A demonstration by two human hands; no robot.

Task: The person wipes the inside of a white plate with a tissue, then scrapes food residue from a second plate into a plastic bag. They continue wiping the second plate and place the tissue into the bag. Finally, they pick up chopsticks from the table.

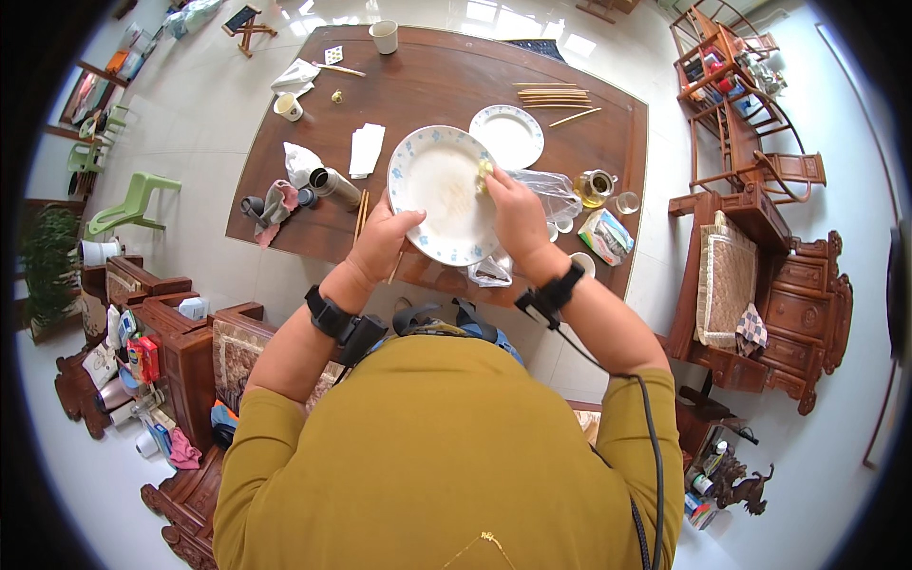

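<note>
My left hand (381, 239) grips the lower left rim of a white plate (438, 185) with a blue flower border, its thumb on top. Brownish smears mark the middle of this plate. In my right hand (521, 214) is a small crumpled yellowish wad (484, 171), pressed against the plate's right rim; its material is unclear. Behind it a second flowered plate (506, 135) rests on the dark wooden table (434, 78). Clear plastic bags (548, 191) lie beside and beneath my right hand. Chopsticks (362, 214) stick out near my left hand.
Left on the table are an uncapped steel thermos (335, 187), a grey-and-pink cloth (276, 210), folded white paper (368, 151) and paper cups (288, 107). At the right stand a glass teapot (595, 187), a glass cup (627, 203) and a tissue pack (605, 236). Several chopsticks (552, 95) lie farther back.
</note>
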